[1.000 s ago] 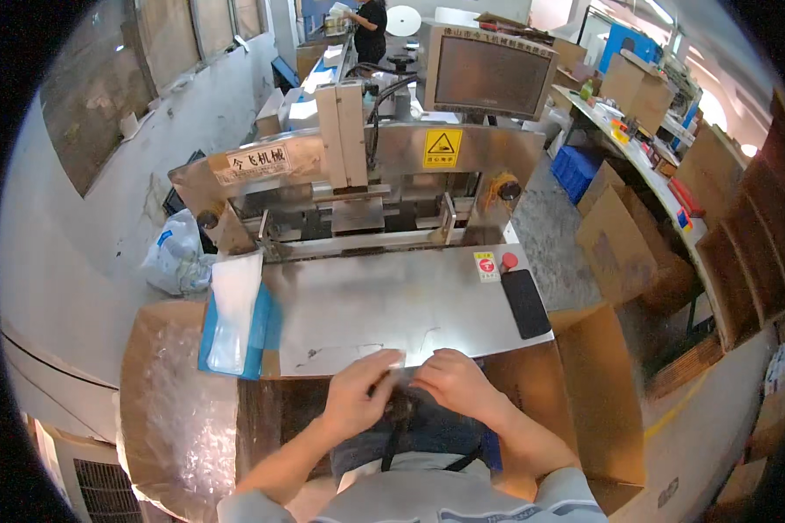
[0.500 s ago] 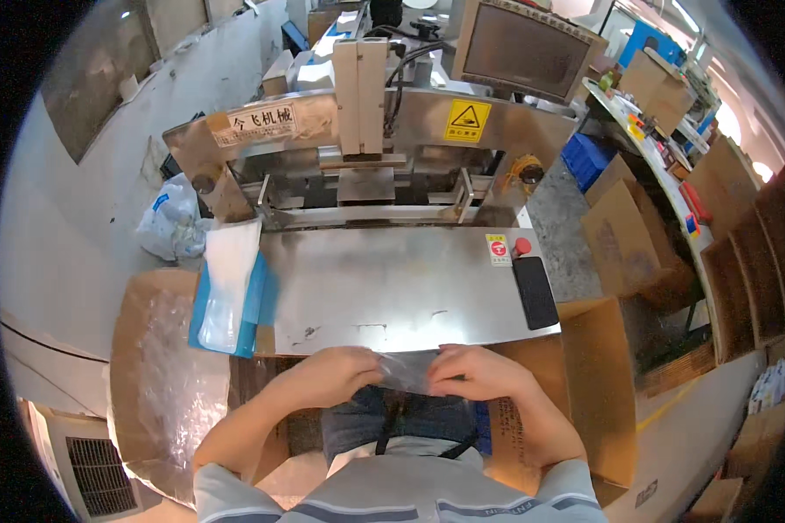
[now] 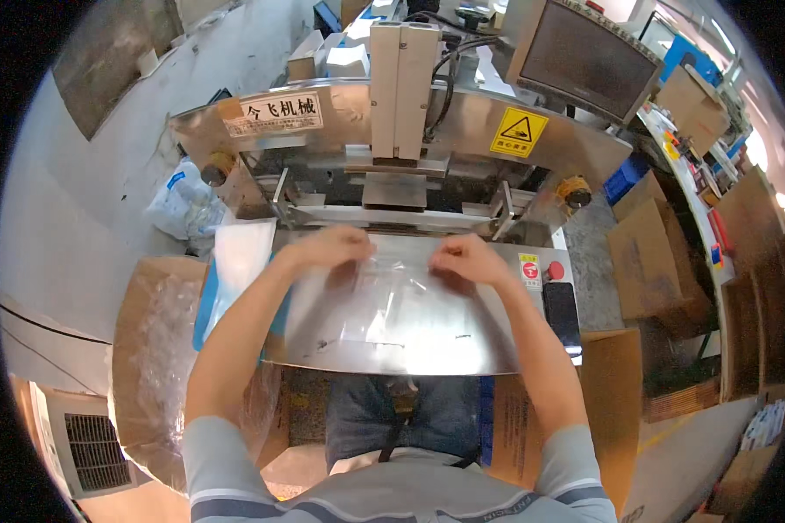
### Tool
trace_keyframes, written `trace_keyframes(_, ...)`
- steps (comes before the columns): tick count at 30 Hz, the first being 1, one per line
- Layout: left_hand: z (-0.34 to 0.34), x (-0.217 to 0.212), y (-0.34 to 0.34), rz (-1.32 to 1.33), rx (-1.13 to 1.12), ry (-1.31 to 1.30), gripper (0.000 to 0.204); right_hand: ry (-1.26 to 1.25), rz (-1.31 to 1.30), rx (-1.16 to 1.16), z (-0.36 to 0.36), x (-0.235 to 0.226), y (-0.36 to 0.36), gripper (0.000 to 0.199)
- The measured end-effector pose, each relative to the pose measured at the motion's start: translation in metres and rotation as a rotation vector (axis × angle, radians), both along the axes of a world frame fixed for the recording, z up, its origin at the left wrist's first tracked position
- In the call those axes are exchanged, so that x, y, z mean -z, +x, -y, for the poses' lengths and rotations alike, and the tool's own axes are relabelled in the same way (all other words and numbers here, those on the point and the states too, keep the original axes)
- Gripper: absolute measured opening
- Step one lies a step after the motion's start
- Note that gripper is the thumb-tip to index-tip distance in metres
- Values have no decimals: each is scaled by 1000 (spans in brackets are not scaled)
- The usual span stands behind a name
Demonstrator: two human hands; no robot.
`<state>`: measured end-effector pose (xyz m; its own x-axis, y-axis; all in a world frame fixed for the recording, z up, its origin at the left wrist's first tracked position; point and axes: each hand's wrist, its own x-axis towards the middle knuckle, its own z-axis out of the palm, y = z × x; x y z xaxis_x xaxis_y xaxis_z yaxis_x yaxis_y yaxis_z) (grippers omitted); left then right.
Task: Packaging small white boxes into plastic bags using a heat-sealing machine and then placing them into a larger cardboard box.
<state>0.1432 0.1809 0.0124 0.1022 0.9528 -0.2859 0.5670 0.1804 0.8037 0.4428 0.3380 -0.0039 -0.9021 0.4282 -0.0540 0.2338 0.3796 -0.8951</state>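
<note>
Clear plastic film point(image 3: 384, 295), over metal worktop point(image 3: 497, 331)
Thin, see-through, glossy; white glints along creases; spread across the middle part, edges faint; cannot tell whether fully flat

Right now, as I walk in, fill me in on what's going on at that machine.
A person has both bare hands over the steel worktop in front of the machine. Clear plastic film shows between them, the left hand and right hand near its far end; whether either grips it is unclear. A flat black device lies near the red button, toward the right.
</note>
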Motion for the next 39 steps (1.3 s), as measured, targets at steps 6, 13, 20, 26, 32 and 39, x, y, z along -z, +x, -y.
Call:
trace_keyframes(6,-80,-44,-15,81,-280,-60,28,-144,97,245,-56,-7,-44,26)
trace_keyframes(13,-106,19,-50,112,-221,278,28,554,64,354,-28,-40,-85,28)
trace_keyframes(20,-13,2,92,-608,-397,632,56,952,67,256,5,-7,-81,45)
trace_keyframes(26,107,45,184,-702,-393,607,70,943,32,183,6,-18,-85,47)
trace_keyframes(32,107,48,188,-679,-398,660,63,956,13,164,-4,-7,-80,46)
trace_keyframes(39,110,47,187,-688,-424,722,57,926,-13,191,5,-18,-86,44)
